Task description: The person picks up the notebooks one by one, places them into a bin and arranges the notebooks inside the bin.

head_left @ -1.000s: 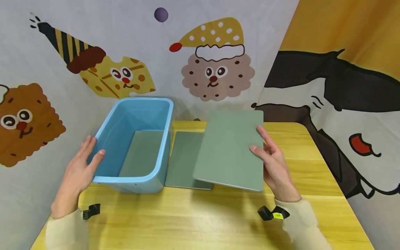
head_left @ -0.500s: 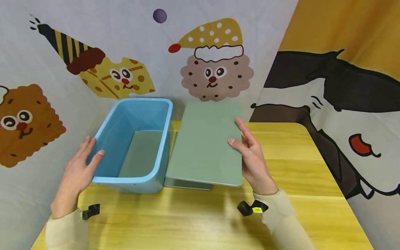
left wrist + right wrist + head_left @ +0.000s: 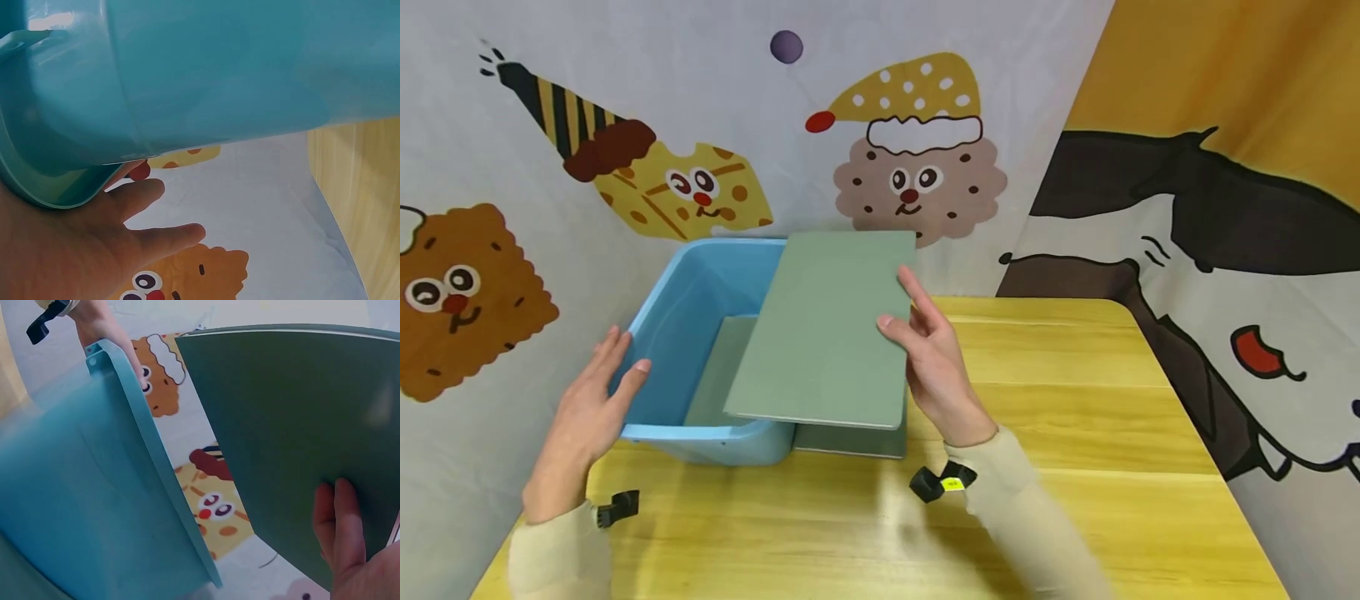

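Note:
My right hand (image 3: 942, 371) pinches a thin green notebook (image 3: 827, 329) by its right edge, thumb on top and fingers underneath. The notebook is held up, slightly tilted, over the right side of a light blue plastic bin (image 3: 700, 432). In the right wrist view, two fingertips (image 3: 345, 494) press its dark underside. At the bin's left rim is my left hand (image 3: 587, 404), thumb over the rim and fingers spread along the outside. Another green notebook (image 3: 718, 375) lies flat on the bin's floor, partly covered from sight. A further green notebook (image 3: 850, 442) lies on the table beside the bin, mostly hidden.
The wooden table (image 3: 1075, 400) extends to the right of and in front of the bin. A cloth wall (image 3: 730, 50) with cartoon prints stands close behind and to the left. Black wrist cameras sit at both cuffs.
My right hand has carried the green notebook leftward, from above the table notebook to over the bin's right side. My left hand has stayed at the bin's rim.

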Motion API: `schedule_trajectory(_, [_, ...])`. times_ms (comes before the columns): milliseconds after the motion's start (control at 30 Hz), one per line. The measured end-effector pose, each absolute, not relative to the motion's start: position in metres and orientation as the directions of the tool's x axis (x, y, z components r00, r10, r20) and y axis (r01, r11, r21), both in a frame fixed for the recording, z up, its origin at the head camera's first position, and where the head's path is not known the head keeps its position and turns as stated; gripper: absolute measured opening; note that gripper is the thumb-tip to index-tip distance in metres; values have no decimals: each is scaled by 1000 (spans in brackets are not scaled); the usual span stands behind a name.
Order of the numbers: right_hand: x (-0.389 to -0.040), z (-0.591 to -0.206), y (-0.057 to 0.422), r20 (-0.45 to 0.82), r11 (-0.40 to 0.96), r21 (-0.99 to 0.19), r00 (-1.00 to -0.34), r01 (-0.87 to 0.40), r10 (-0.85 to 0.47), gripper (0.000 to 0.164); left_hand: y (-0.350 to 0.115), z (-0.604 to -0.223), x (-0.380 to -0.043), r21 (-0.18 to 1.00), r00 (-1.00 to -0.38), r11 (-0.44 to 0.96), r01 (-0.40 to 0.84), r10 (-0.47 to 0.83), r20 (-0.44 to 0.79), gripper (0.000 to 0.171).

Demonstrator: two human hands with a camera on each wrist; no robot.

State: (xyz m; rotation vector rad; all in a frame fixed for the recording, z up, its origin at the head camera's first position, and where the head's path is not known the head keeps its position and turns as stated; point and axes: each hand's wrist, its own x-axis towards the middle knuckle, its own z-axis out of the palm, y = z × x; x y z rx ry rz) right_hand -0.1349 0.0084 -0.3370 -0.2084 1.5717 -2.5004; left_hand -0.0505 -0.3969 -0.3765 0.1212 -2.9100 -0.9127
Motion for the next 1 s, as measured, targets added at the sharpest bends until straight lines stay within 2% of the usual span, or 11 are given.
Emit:
schedule_trajectory(300, [-141,-338,-30,50,-438,-896,-961,77,-272,70,-396,-375,-52,572,-992,819,-44,-106,74,65])
schedule_trajectory(633, [-146,-340,-66,49,-335,-941,-955,54,-292,71,-395,-377,-48,590,-989,806,-43,-119,90,63])
schedule_trajectory(1000, [-156,-351,-94,26,-309,-949,-961,63,-276,73,-395,-378,-49,589,-988,808,-12,-101,118,64])
